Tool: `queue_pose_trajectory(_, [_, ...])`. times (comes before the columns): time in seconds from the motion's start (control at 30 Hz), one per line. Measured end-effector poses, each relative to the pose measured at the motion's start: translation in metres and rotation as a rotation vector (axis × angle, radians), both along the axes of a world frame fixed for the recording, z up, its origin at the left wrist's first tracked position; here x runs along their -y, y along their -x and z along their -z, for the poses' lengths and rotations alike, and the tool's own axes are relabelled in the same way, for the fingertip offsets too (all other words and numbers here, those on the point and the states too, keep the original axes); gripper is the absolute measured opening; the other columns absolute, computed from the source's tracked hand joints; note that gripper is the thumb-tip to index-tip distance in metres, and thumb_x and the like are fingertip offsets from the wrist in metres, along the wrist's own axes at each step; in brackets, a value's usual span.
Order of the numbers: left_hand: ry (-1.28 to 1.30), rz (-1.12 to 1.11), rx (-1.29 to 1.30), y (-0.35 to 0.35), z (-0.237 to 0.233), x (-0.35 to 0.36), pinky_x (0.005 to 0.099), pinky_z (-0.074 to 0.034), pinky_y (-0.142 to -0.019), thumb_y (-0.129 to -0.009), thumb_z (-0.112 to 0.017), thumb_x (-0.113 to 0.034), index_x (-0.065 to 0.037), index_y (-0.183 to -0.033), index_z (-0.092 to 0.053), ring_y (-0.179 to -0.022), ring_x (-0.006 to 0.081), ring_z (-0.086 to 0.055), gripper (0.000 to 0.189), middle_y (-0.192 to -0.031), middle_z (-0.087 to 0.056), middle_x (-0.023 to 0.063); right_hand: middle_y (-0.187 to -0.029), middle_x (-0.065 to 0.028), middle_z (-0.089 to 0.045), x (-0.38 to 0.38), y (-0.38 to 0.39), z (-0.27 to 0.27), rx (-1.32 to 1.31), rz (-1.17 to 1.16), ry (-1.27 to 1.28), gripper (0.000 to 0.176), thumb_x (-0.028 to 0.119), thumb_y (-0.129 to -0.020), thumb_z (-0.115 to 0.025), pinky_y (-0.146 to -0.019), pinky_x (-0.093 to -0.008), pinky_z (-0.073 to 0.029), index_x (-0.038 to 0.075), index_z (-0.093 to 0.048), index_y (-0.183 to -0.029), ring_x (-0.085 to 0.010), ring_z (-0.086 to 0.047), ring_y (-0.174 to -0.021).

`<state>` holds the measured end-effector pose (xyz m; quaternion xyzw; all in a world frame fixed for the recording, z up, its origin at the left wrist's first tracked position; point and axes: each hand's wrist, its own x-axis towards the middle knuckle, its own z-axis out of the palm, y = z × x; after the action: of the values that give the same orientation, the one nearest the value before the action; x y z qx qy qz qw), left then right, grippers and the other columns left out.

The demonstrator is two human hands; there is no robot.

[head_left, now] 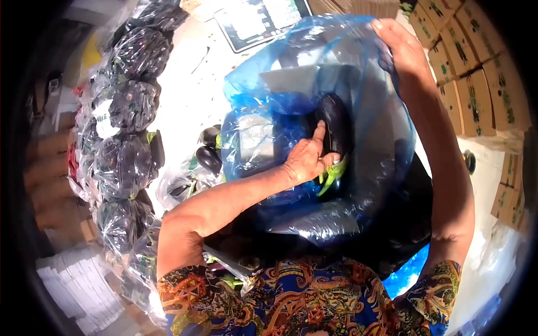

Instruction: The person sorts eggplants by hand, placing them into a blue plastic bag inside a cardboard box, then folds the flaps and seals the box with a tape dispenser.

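A dark purple eggplant (337, 115) with a green cap lies lengthwise inside a translucent blue plastic bag (246, 84). My left hand (310, 158) grips it near the cap end, index finger stretched along its side and thumb by the green cap. Grey-white box walls (381, 140) show through the film, so the bag seems to line a box. At the upper right, my right hand (394, 39) has its fingers closed on the bag's rim and holds it up. Shade hides what lies deeper in the bag.
Clear bags packed with eggplants (131, 106) are stacked along the left. Loose eggplants (209, 159) lie left of the blue bag. A black-framed scale or screen (260, 22) stands at the back. Printed cardboard boxes (471, 84) are piled at right, with white stacked sheets (81, 288) lower left.
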<state>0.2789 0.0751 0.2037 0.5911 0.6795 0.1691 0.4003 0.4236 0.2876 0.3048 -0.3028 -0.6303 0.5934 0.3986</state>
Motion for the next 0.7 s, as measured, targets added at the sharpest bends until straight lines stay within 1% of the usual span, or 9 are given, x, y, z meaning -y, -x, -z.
queue_pose_trajectory(0.1, [0.075, 0.077, -0.056, 0.020, -0.020, -0.008, 0.0389, -0.050, -0.078, -0.089, -0.064, -0.029, 0.008, -0.140, -0.032, -0.085, 0.0380, -0.066, 0.071, -0.085, -0.066, 0.0226, -0.097, -0.0005, -0.061, 0.001, -0.006, -0.001, 0.026, 0.124, 0.010, 0.029, 0.029, -0.094, -0.057, -0.075, -0.0242, -0.042, 0.004, -0.064, -0.105, -0.0101, -0.053, -0.084])
queue_pose_trajectory(0.2, [0.090, 0.221, 0.257, 0.061, -0.090, -0.001, 0.0354, -0.051, -0.083, -0.092, -0.060, -0.025, 0.006, -0.128, -0.051, -0.090, 0.0257, -0.067, 0.048, -0.094, -0.069, 0.0148, -0.108, -0.0045, -0.061, 0.000, -0.023, -0.007, 0.228, 0.383, -0.096, 0.036, 0.033, -0.093, -0.057, -0.086, -0.0295, -0.044, 0.006, -0.062, -0.116, -0.0151, -0.055, -0.096])
queue_pose_trajectory(0.27, [0.222, 0.029, 0.588, 0.106, -0.131, 0.025, 0.0325, -0.052, -0.084, -0.095, -0.057, -0.022, 0.005, -0.118, -0.059, -0.089, 0.0193, -0.066, 0.036, -0.095, -0.069, 0.0105, -0.120, -0.0075, -0.059, 0.017, -0.028, -0.030, 0.354, 0.536, -0.282, 0.040, 0.034, -0.093, -0.057, -0.095, -0.0326, -0.041, 0.008, -0.059, -0.124, -0.0174, -0.054, -0.106])
queue_pose_trajectory(0.37, [0.058, -0.399, 0.756, 0.182, -0.128, 0.098, 0.0288, -0.051, -0.082, -0.096, -0.056, -0.019, 0.000, -0.107, -0.064, -0.087, 0.0162, -0.066, 0.024, -0.093, -0.069, 0.0092, -0.132, -0.0059, -0.055, 0.015, -0.046, -0.034, 0.331, 0.516, -0.434, 0.037, 0.027, -0.097, -0.053, -0.100, -0.0306, -0.039, 0.006, -0.057, -0.127, -0.0164, -0.052, -0.118])
queue_pose_trajectory(0.47, [-0.024, -0.791, 0.729, 0.247, -0.053, 0.184, 0.0290, -0.051, -0.080, -0.095, -0.057, -0.021, -0.007, -0.104, -0.066, -0.090, 0.0138, -0.064, 0.019, -0.094, -0.069, 0.0054, -0.130, -0.0050, -0.056, 0.026, -0.045, -0.029, 0.284, 0.420, -0.473, 0.032, 0.021, -0.099, -0.051, -0.095, -0.0289, -0.043, 0.005, -0.059, -0.125, -0.0154, -0.055, -0.112])
queue_pose_trajectory(0.53, [-0.036, -0.976, 0.425, 0.267, 0.019, 0.241, 0.0337, -0.051, -0.079, -0.094, -0.058, -0.032, -0.007, -0.102, -0.066, -0.094, 0.0192, -0.064, 0.027, -0.096, -0.069, 0.0061, -0.124, -0.0052, -0.059, 0.058, -0.016, -0.039, 0.364, 0.333, -0.522, 0.030, 0.020, -0.100, -0.051, -0.089, -0.0263, -0.044, 0.004, -0.060, -0.123, -0.0130, -0.057, -0.101])
queue_pose_trajectory(0.6, [0.106, -0.835, -0.216, 0.271, 0.082, 0.284, 0.0420, -0.050, -0.087, -0.093, -0.056, -0.034, -0.005, -0.107, -0.065, -0.103, 0.0287, -0.064, 0.033, -0.106, -0.068, 0.0135, -0.118, -0.0056, -0.060, 0.076, 0.000, -0.040, 0.504, 0.261, -0.581, 0.027, 0.017, -0.099, -0.052, -0.081, -0.0244, -0.044, 0.005, -0.062, -0.120, -0.0106, -0.056, -0.089])
queue_pose_trajectory(0.67, [0.286, -0.509, -0.545, 0.277, 0.179, 0.349, 0.0454, -0.047, -0.095, -0.089, -0.055, -0.033, -0.007, -0.116, -0.063, -0.110, 0.0362, -0.060, 0.038, -0.115, -0.064, 0.0200, -0.112, -0.0065, -0.062, 0.089, 0.012, -0.037, 0.549, 0.179, -0.676, 0.024, 0.013, -0.099, -0.051, -0.073, -0.0229, -0.044, 0.004, -0.063, -0.117, -0.0111, -0.054, -0.083])
queue_pose_trajectory(0.7, [0.605, -0.535, -0.487, 0.263, 0.159, 0.344, 0.0457, -0.047, -0.095, -0.087, -0.056, -0.030, -0.008, -0.116, -0.064, -0.111, 0.0364, -0.060, 0.038, -0.117, -0.063, 0.0198, -0.111, -0.0068, -0.062, 0.095, 0.017, -0.036, 0.577, 0.145, -0.703, 0.023, 0.013, -0.099, -0.050, -0.073, -0.0227, -0.044, 0.003, -0.063, -0.117, -0.0112, -0.055, -0.083])
